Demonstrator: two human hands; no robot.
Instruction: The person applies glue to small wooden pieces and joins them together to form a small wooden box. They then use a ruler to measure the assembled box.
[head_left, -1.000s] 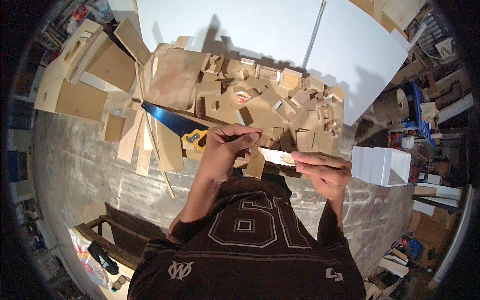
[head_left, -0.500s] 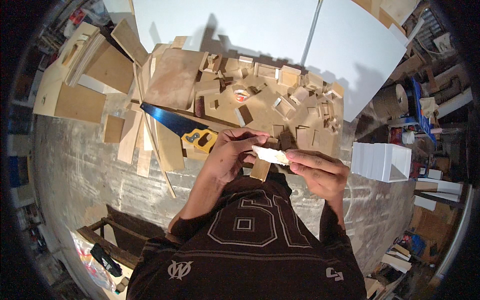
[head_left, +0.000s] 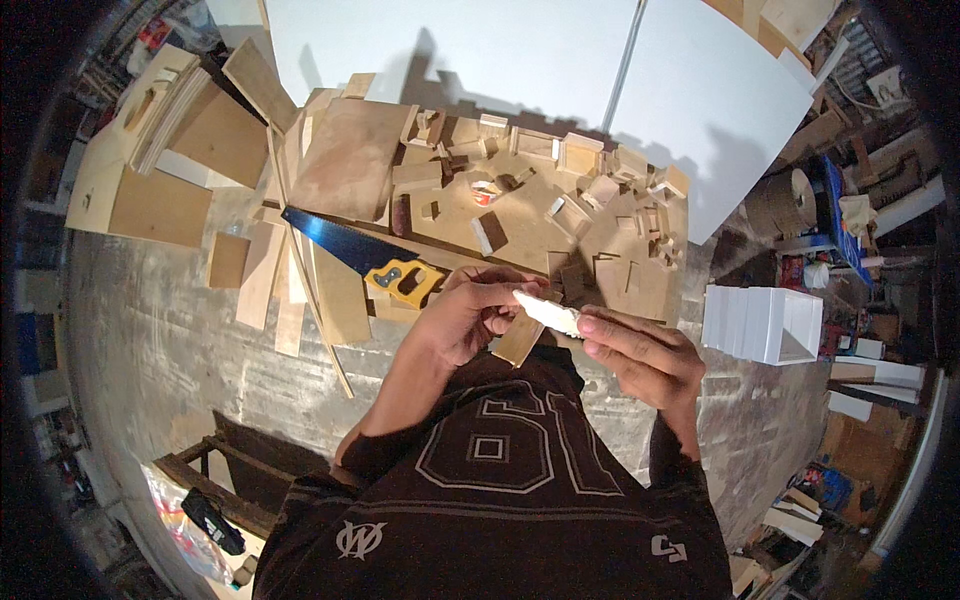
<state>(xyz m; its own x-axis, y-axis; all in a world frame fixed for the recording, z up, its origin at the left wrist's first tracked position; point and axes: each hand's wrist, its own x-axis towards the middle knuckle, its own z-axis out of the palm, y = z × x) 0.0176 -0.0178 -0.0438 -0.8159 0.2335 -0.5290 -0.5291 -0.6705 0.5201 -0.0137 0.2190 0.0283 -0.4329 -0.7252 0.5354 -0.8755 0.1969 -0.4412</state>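
Note:
My left hand (head_left: 458, 322) is closed round a small flat wooden piece (head_left: 516, 342), which slants down toward my shirt. Between the fingers and thumb of my right hand (head_left: 648, 362) is a white, rough-edged, elongated thing (head_left: 550, 314); its kind is not clear. Its far end lies over the wooden piece, close to my left fingertips. Whether it touches the wood cannot be made out. Just left of my left hand rests a handsaw (head_left: 345, 248) with a blue blade and yellow handle.
A low plywood board (head_left: 525, 215) holds many small wooden blocks and box-like pieces beyond my hands. Long wood strips (head_left: 262, 270) and a large wooden box (head_left: 150, 195) are at left. White panels (head_left: 500, 60) stand behind; a white container (head_left: 765, 325) is at right.
The wooden piece has tilted, its lower end swinging slightly left. My right hand and the white thing have shifted a little right and down.

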